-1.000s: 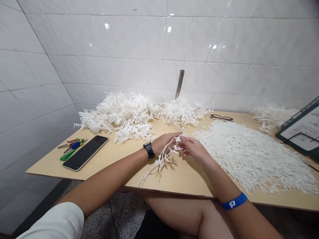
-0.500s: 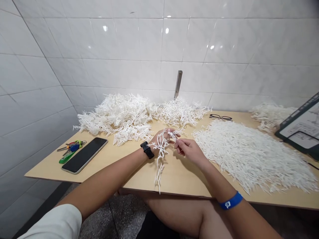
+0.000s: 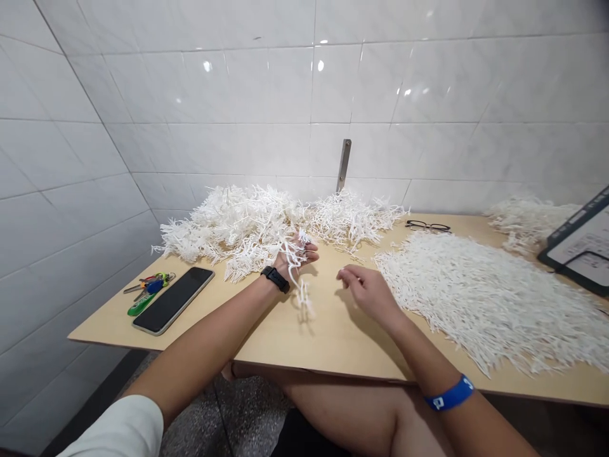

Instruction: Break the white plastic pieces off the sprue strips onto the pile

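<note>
My left hand (image 3: pixel 310 252) is over the middle of the table, palm turned up, with its fingers loosely curled. It holds a cluster of white branched plastic pieces (image 3: pixel 293 259), which lies across the palm; its lower end dangles over the tabletop and is blurred. To the right and apart from it, my right hand (image 3: pixel 367 289) has its fingers pinched together. Whether a small piece is between those fingertips I cannot tell. Behind my left hand lies a tangled heap of similar white branched pieces (image 3: pixel 247 219). A flat spread of loose white strips (image 3: pixel 480 298) lies right of my right hand.
A phone (image 3: pixel 174 299) and a bunch of keys (image 3: pixel 151 285) lie at the table's left. Eyeglasses (image 3: pixel 428 226) rest at the back. A dark-framed board (image 3: pixel 583 244) leans at the right, near another white pile (image 3: pixel 528 219). A metal bracket (image 3: pixel 344 164) stands against the tiled wall.
My hands have come apart: the left has drawn a little left and up with the white cluster, which swings. The right stays nearly in place. The view has shifted slightly.
</note>
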Motion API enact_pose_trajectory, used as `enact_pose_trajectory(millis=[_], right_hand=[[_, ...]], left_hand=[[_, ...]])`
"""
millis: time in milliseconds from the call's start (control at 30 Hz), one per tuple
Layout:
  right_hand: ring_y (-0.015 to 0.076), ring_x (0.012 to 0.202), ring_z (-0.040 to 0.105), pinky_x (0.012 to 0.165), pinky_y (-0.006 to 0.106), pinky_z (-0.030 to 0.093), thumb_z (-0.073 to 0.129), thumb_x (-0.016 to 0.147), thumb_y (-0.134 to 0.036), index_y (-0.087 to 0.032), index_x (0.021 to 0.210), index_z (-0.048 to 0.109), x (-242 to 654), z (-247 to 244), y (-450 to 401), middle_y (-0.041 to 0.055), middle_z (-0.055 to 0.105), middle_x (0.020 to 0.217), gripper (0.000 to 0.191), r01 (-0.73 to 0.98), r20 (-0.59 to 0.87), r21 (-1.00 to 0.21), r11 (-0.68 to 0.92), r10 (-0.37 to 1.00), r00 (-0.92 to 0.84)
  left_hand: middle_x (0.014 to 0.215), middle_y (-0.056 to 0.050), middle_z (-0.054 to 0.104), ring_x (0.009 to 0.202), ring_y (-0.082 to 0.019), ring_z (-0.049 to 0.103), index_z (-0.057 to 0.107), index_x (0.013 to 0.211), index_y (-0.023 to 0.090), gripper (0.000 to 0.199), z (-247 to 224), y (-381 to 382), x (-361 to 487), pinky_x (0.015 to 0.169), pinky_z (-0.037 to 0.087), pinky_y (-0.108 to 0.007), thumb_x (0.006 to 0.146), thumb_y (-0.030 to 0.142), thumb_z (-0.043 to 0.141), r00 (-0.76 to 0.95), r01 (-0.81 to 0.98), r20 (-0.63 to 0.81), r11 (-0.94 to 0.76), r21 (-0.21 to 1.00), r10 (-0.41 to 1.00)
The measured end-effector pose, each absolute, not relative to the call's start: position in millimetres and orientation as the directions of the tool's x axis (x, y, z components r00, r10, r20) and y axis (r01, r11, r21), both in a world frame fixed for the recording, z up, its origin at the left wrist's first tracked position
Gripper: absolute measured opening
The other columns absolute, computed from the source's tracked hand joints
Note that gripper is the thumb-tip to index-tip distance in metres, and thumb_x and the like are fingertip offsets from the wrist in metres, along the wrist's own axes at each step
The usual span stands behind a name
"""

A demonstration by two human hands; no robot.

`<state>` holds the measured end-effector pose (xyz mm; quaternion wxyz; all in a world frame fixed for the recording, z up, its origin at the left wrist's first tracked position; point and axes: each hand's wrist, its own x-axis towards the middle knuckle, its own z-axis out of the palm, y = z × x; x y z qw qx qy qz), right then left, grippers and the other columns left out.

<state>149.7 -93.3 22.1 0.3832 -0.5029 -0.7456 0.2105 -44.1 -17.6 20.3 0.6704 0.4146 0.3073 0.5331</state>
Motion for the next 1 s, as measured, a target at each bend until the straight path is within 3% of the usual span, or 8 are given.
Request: enact_pose_trajectory(millis=[167,300,400,500,567,700,833,1000], right_hand=[[0.0226,0.068,0.058,0.063,0.032,0.038,0.047,0.074,-0.017,-0.019,0.105,0.070,205,11,-70,0.0092,0.069,0.082,0.039,0.847,0.291,-0.527,0.065,0.951,0.107],[0.0258,0.082,0.059,0.069,0.034,0.040,0.047,0.072,-0.013,-0.015,0.120,0.064,217,14,-72,0.0145,0.067,0.096,0.051,0.863,0.350,-0.504,0.025,0.920,0.178],[0.0226,0.081,0.059,0.070,0.033,0.042,0.044,0.085,-0.030,-0.017,0.105,0.068,195,22,-81,0.0102,0.067,0.090,0.034,0.714,0.340,-0.683,0.152,0.932,0.126],[0.0177,0.067,0.057,0.060,0.030,0.043,0.045,0.086,-0.058,-0.017,0.085,0.068,167,25,-88,0.0081,0.066,0.083,0.047,0.428,0.175,-0.889,0.165,0.984,-0.015],[0.0166,0.066,0.057,0.055,0.029,0.045,0.051,0.080,-0.067,-0.017,0.085,0.067,153,23,-90,0.0097,0.066,0.087,0.053,0.212,0.070,-0.973,0.090,0.993,-0.099],[0.0162,0.069,0.060,0.055,0.027,0.047,0.063,0.074,-0.065,-0.017,0.091,0.066,142,21,-92,0.0096,0.065,0.089,0.050,-0.082,-0.049,-0.995,-0.063,0.985,-0.168],[0.0131,0.066,0.057,0.053,0.023,0.043,0.070,0.071,-0.059,-0.017,0.090,0.065,142,24,-91,0.0065,0.064,0.084,0.046,-0.124,-0.054,-0.989,-0.076,0.983,-0.175],[0.0114,0.064,0.053,0.054,0.023,0.042,0.072,0.067,-0.059,-0.017,0.083,0.063,142,25,-91,0.0017,0.060,0.075,0.045,-0.160,-0.087,-0.981,-0.111,0.985,-0.151]], left_hand=[[0.085,-0.009,0.065,0.070,-0.014,0.061,0.062,0.084,0.013,0.033,19,-25,-32,0.074,0.050,-0.032,0.081,0.045,0.063,0.334,-0.402,0.141,0.005,0.915,0.932],[0.085,-0.009,0.064,0.072,-0.015,0.061,0.061,0.085,0.013,0.039,14,-34,-26,0.074,0.049,-0.032,0.078,0.051,0.065,0.430,-0.284,0.256,-0.139,0.948,0.866],[0.083,-0.007,0.063,0.074,-0.015,0.060,0.061,0.095,0.013,0.044,13,-39,-25,0.075,0.048,-0.032,0.079,0.054,0.063,0.430,-0.200,0.253,-0.182,0.963,0.867],[0.092,-0.007,0.063,0.081,-0.016,0.060,0.057,0.110,0.015,0.050,13,-43,-21,0.078,0.047,-0.032,0.078,0.053,0.064,0.454,-0.158,0.237,-0.184,0.970,0.859],[0.094,-0.007,0.062,0.083,-0.016,0.059,0.056,0.110,0.015,0.050,13,-44,-18,0.079,0.046,-0.031,0.078,0.052,0.065,0.460,-0.134,0.245,-0.206,0.969,0.853],[0.088,-0.004,0.061,0.080,-0.016,0.057,0.055,0.103,0.015,0.042,13,-46,-14,0.076,0.045,-0.030,0.079,0.049,0.063,0.429,-0.035,0.281,-0.295,0.955,0.858],[0.096,-0.007,0.061,0.088,-0.018,0.056,0.056,0.102,0.015,0.033,15,-47,-15,0.081,0.044,-0.031,0.088,0.045,0.052,0.461,0.085,0.404,-0.493,0.866,0.790],[0.100,-0.009,0.059,0.094,-0.021,0.054,0.059,0.103,0.018,0.025,19,-49,-18,0.085,0.042,-0.034,0.093,0.031,0.040,0.514,0.320,0.521,-0.716,0.621,0.681]])
